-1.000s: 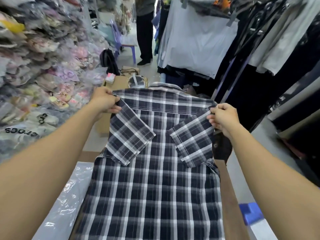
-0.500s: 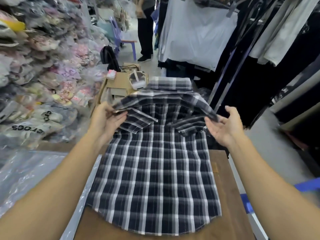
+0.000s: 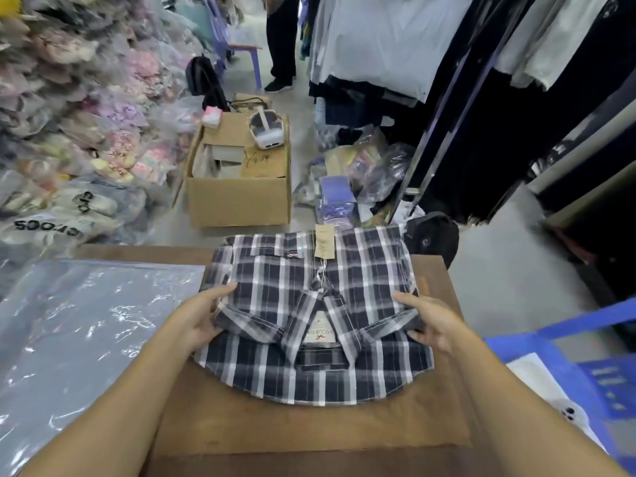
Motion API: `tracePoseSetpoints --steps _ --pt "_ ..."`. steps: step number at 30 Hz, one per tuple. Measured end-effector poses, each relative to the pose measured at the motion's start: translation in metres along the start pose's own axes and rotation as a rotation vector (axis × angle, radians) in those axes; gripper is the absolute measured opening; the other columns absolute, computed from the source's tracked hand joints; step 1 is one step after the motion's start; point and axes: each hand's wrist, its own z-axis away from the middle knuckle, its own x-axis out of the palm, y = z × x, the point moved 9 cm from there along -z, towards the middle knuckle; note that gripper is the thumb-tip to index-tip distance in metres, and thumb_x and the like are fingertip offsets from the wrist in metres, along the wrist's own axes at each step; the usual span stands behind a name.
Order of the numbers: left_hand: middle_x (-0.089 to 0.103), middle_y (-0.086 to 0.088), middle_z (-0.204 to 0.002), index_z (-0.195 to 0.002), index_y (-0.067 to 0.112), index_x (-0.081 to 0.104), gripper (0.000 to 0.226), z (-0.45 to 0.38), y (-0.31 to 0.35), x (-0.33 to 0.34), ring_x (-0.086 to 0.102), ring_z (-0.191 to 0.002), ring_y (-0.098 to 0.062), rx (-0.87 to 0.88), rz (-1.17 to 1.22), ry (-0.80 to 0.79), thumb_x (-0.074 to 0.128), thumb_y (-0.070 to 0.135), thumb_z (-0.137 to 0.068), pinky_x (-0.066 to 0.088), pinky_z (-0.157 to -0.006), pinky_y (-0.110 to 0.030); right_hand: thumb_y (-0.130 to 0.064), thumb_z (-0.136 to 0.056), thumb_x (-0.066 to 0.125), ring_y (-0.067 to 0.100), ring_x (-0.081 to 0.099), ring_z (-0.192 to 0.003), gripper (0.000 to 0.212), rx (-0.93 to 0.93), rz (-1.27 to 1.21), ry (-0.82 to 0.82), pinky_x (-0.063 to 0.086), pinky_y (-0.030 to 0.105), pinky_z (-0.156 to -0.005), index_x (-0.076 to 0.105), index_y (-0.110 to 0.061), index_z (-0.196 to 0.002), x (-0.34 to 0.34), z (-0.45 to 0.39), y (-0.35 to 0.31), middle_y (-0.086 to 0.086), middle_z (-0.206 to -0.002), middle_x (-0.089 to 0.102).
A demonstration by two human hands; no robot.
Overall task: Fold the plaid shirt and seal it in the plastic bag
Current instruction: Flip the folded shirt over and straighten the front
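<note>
The dark blue and white plaid shirt (image 3: 296, 280) lies on the brown wooden table (image 3: 309, 428), folded over on itself with the collar and neck label facing me and a paper tag at the far edge. My left hand (image 3: 203, 321) grips the folded shoulder on the left side. On the right side my right hand (image 3: 428, 321) holds the other folded shoulder. A clear plastic bag (image 3: 86, 339) lies flat on the table to the left of the shirt.
An open cardboard box (image 3: 237, 197) stands on the floor beyond the table. Bagged goods are piled at the left (image 3: 69, 132). Hanging clothes (image 3: 395, 39) fill the right. A person's legs (image 3: 282, 39) stand far back. A blue crate (image 3: 585, 366) sits at the right.
Both hands have brought the shirt's shoulder end toward me and down over its lower half, so the collar now lies face up near me. The view has tilted downward.
</note>
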Motion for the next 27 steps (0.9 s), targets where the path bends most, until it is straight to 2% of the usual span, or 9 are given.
tracePoseSetpoints --steps 3,5,7,10,13,15,18,24,27 --pt "0.076 -0.014 -0.101 -0.112 0.008 0.069 0.039 0.001 0.015 0.011 0.074 -0.086 -0.032 -0.005 -0.118 -0.036 0.078 0.029 -0.081 0.060 -0.061 -0.041 -0.020 -0.083 0.080 0.026 0.069 -0.091 0.036 -0.074 0.044 0.002 0.053 0.037 -0.076 0.066 -0.008 -0.114 0.012 0.003 -0.018 0.009 -0.099 0.076" --pt "0.077 -0.017 -0.098 -0.110 0.005 0.068 0.029 0.005 0.024 0.019 0.075 -0.073 -0.030 -0.015 -0.153 -0.062 0.072 0.023 -0.087 0.059 -0.052 -0.038 -0.011 -0.085 0.075 0.029 0.071 -0.087 0.029 -0.132 -0.009 -0.021 0.056 0.039 -0.075 0.068 -0.005 -0.113 0.022 0.010 -0.037 0.010 -0.096 0.077" --pt "0.077 -0.014 -0.079 -0.098 0.006 0.067 0.012 0.008 0.034 0.020 0.072 -0.055 -0.023 -0.002 -0.107 -0.083 0.062 0.016 -0.093 0.053 -0.037 -0.027 -0.009 -0.087 0.071 0.026 0.073 -0.082 0.014 -0.154 -0.214 -0.109 0.058 0.038 -0.073 0.071 -0.007 -0.101 0.031 0.018 -0.050 0.008 -0.090 0.078" --pt "0.073 -0.004 -0.058 -0.087 0.010 0.063 0.013 0.008 0.036 0.005 0.065 -0.040 -0.014 0.015 0.021 -0.077 0.055 0.012 -0.096 0.042 -0.029 -0.016 -0.012 -0.090 0.065 0.021 0.074 -0.075 0.007 -0.131 -0.469 -0.143 0.059 0.037 -0.072 0.068 -0.014 -0.095 0.024 0.013 -0.041 0.006 -0.085 0.078" --pt "0.074 -0.008 -0.063 -0.093 0.008 0.061 0.009 0.007 0.010 -0.010 0.070 -0.048 -0.023 -0.037 -0.155 -0.067 0.054 0.013 -0.097 0.054 -0.037 -0.030 -0.012 -0.089 0.065 0.020 0.069 -0.064 0.015 -0.050 -0.237 -0.123 0.057 0.035 -0.065 0.064 -0.013 -0.104 0.021 0.005 0.002 0.004 -0.077 0.073" --pt "0.076 -0.016 -0.081 -0.109 0.005 0.061 0.017 0.004 -0.006 -0.014 0.072 -0.065 -0.034 -0.085 -0.225 -0.070 0.054 0.014 -0.097 0.058 -0.049 -0.042 -0.009 -0.090 0.067 0.019 0.066 -0.054 0.015 0.002 -0.063 -0.118 0.054 0.034 -0.058 0.064 -0.006 -0.105 0.020 0.002 0.025 0.005 -0.066 0.069" --pt "0.076 -0.018 -0.085 -0.119 0.002 0.059 0.025 0.004 -0.012 -0.018 0.072 -0.068 -0.035 -0.100 -0.249 -0.043 0.052 0.014 -0.098 0.058 -0.052 -0.042 -0.010 -0.090 0.071 0.019 0.067 -0.051 0.019 0.008 0.035 -0.089 0.054 0.033 -0.058 0.063 -0.001 -0.105 0.017 0.002 0.029 0.004 -0.058 0.067" --pt "0.073 -0.019 -0.093 -0.109 0.004 0.061 0.020 0.007 -0.008 -0.019 0.071 -0.065 -0.034 -0.068 -0.163 -0.077 0.049 0.015 -0.097 0.059 -0.044 -0.042 -0.012 -0.088 0.073 0.022 0.072 -0.067 0.013 0.018 -0.016 -0.147 0.057 0.035 -0.071 0.066 -0.007 -0.097 0.014 0.000 0.025 0.008 -0.074 0.074" --pt "0.074 -0.021 -0.098 -0.110 0.005 0.062 0.020 0.008 -0.016 -0.026 0.070 -0.082 -0.040 -0.085 -0.225 -0.041 0.047 0.013 -0.098 0.061 -0.060 -0.054 -0.030 -0.079 0.084 0.023 0.073 -0.088 0.053 0.048 0.163 -0.106 0.060 0.038 -0.073 0.062 -0.006 -0.120 0.007 -0.005 0.043 0.011 -0.098 0.076"
